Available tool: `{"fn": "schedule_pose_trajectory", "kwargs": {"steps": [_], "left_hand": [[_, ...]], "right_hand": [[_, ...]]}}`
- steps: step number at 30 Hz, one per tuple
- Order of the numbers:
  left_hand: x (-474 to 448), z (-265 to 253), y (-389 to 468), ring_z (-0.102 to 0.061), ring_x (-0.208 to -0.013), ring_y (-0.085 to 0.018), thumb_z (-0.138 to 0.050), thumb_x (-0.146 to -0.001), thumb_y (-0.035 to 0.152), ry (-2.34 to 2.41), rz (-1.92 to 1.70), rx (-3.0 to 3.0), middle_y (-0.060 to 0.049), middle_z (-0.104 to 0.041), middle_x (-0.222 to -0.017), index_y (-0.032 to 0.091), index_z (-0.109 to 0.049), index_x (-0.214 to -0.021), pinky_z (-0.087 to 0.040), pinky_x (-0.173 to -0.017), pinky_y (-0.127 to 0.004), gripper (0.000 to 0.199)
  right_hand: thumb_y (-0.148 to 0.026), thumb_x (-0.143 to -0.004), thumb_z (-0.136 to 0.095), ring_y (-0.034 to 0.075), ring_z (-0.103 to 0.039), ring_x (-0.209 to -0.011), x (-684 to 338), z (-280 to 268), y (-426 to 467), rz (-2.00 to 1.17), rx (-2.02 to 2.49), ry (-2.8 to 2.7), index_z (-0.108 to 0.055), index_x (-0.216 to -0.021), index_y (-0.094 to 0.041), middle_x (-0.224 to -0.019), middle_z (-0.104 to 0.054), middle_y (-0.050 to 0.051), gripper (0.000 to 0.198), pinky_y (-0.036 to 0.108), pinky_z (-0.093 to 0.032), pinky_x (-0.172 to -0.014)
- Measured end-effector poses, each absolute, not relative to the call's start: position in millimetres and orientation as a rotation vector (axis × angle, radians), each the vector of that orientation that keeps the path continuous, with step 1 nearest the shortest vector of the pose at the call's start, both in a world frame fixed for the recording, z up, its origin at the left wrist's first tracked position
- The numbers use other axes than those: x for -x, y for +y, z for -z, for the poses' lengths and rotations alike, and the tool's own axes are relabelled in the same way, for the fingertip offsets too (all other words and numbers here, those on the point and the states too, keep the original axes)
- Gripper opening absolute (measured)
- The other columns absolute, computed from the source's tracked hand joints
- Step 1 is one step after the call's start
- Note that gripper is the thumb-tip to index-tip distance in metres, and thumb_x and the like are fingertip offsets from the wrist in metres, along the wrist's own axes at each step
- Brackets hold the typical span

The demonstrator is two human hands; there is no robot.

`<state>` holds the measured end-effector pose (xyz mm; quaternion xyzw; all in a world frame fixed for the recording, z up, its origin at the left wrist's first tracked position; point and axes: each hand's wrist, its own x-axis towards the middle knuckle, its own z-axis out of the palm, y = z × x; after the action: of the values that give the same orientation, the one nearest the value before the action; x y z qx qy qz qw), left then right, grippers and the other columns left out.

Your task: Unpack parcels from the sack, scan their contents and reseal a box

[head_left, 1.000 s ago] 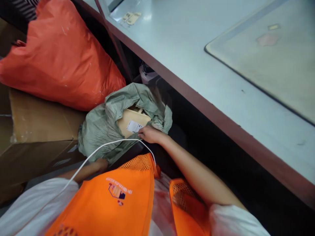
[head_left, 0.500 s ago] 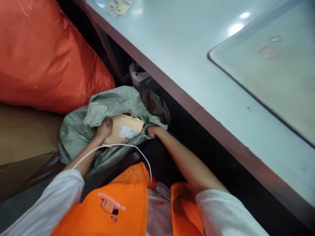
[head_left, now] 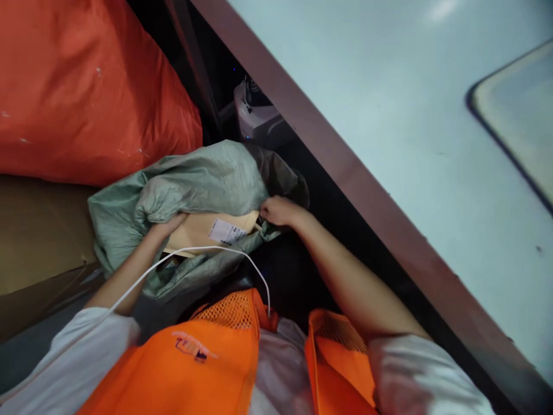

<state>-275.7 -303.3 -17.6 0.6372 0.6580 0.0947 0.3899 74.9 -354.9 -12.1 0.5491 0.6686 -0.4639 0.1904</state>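
A grey-green woven sack (head_left: 207, 173) lies in front of me, its mouth towards my body. Inside the mouth is a tan padded envelope (head_left: 194, 230) bearing a white printed label (head_left: 227, 231). At the mouth's left side, my left hand (head_left: 169, 225) is closed on the upper rim, its fingertips partly hidden under the fabric and close to the envelope. My right hand (head_left: 279, 211) grips the rim at the right corner, fingers curled, beside the envelope's end. A thin white cord (head_left: 207, 248) arcs across the view in front of the sack.
A large red-orange sack (head_left: 95, 92) bulges at upper left, above a cardboard box (head_left: 38, 230). A pale tabletop (head_left: 367, 86) with a brownish edge runs diagonally along the right. Beneath it stands a whitish device (head_left: 254, 118). I wear an orange vest (head_left: 185, 363).
The sack's upper flap has come down over more of the envelope. My right hand has moved up along the rim; my left has slipped further under the fabric. The view has shifted.
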Motion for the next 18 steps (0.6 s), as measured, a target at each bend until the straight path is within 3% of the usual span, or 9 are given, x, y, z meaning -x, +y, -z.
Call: {"fn": "schedule_pose_trajectory", "kwargs": {"steps": [2, 5, 9, 11, 14, 16, 18], "left_hand": [[274, 12, -310, -0.059, -0.124, -0.026, -0.072, -0.078, 0.043, 1.623, -0.171, -1.659, -0.01, -0.07, -0.12, 0.019, -0.063, -0.128, -0.039, -0.117, -0.042, 0.057], [268, -9, -319, -0.058, -0.127, -0.028, -0.068, -0.083, 0.048, 1.65, -0.145, -1.738, -0.011, -0.067, -0.126, 0.018, -0.061, -0.129, -0.035, -0.119, -0.043, 0.055], [253, -53, -335, -0.064, -0.114, -0.03, -0.075, -0.076, 0.048, 1.544, -0.072, -1.595, -0.012, -0.067, -0.126, 0.014, -0.055, -0.134, -0.052, -0.102, -0.039, 0.07], [242, -77, -348, -0.066, -0.111, -0.029, -0.078, -0.074, 0.048, 1.434, -0.014, -1.543, -0.01, -0.067, -0.127, 0.014, -0.052, -0.136, -0.056, -0.094, -0.034, 0.075], [227, -107, -372, -0.069, -0.106, -0.027, -0.076, -0.078, 0.048, 1.268, 0.089, -1.614, -0.007, -0.07, -0.12, 0.016, -0.056, -0.133, -0.055, -0.092, -0.03, 0.066], [224, -120, -382, -0.07, -0.097, -0.026, -0.068, -0.084, 0.049, 1.191, 0.18, -1.654, -0.006, -0.074, -0.107, 0.016, -0.065, -0.121, -0.056, -0.092, -0.031, 0.05], [228, -129, -384, -0.071, -0.091, -0.027, -0.064, -0.085, 0.054, 1.233, 0.192, -1.639, -0.007, -0.077, -0.096, 0.015, -0.073, -0.104, -0.057, -0.092, -0.034, 0.045]], "right_hand": [[-0.023, -0.098, -0.05, 0.025, -0.056, -0.133, -69, 5, -332, 1.406, -1.596, 2.094, -0.066, -0.135, -0.02, -0.141, -0.062, 0.008, 0.041, 0.031, -0.043, -0.11], [-0.015, -0.093, -0.049, 0.021, -0.044, -0.143, -37, 4, -291, 1.567, -1.765, 2.43, -0.043, -0.155, -0.017, -0.156, -0.048, 0.006, 0.063, 0.033, -0.035, -0.119], [-0.012, -0.094, -0.041, 0.015, -0.024, -0.154, 8, 8, -243, 1.465, -2.145, 2.715, -0.02, -0.163, -0.015, -0.165, -0.032, 0.005, 0.073, 0.036, -0.017, -0.128], [-0.014, -0.097, -0.039, 0.019, -0.026, -0.153, 13, 12, -230, 1.395, -2.215, 2.535, -0.021, -0.162, -0.013, -0.164, -0.034, 0.01, 0.068, 0.042, -0.016, -0.128], [-0.017, -0.095, -0.052, 0.032, -0.047, -0.141, -1, 16, -228, 1.369, -2.052, 2.148, -0.041, -0.152, -0.003, -0.15, -0.051, 0.023, 0.06, 0.05, -0.033, -0.119], [-0.017, -0.093, -0.057, 0.034, -0.053, -0.135, -14, 7, -237, 1.32, -2.009, 2.131, -0.053, -0.143, -0.002, -0.143, -0.057, 0.025, 0.052, 0.049, -0.039, -0.115], [-0.016, -0.095, -0.054, 0.031, -0.05, -0.138, -26, -17, -259, 1.228, -2.075, 2.311, -0.055, -0.142, -0.005, -0.146, -0.056, 0.022, 0.048, 0.045, -0.036, -0.118]]}}
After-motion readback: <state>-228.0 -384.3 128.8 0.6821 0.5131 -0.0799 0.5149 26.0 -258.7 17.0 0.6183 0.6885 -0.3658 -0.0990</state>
